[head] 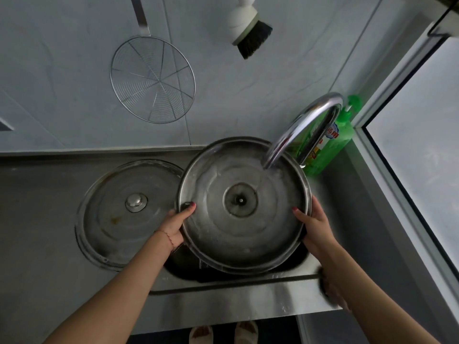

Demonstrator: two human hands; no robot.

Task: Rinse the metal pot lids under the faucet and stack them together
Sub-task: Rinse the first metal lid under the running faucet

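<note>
Both hands are on the big metal lid, held underside-up over the sink. The left hand grips its rim at nine o'clock, thumb hooked inside; the right hand clamps the rim at three o'clock. The faucet arches in from one o'clock, its spout just above the lid's inner face, water pooling there. On the steel worktop, at nine o'clock from the held lid, a second lid lies knob-up. A green soap bottle stands behind the faucet. On the wall, a wire skimmer hangs at eleven o'clock and a brush at twelve.
</note>
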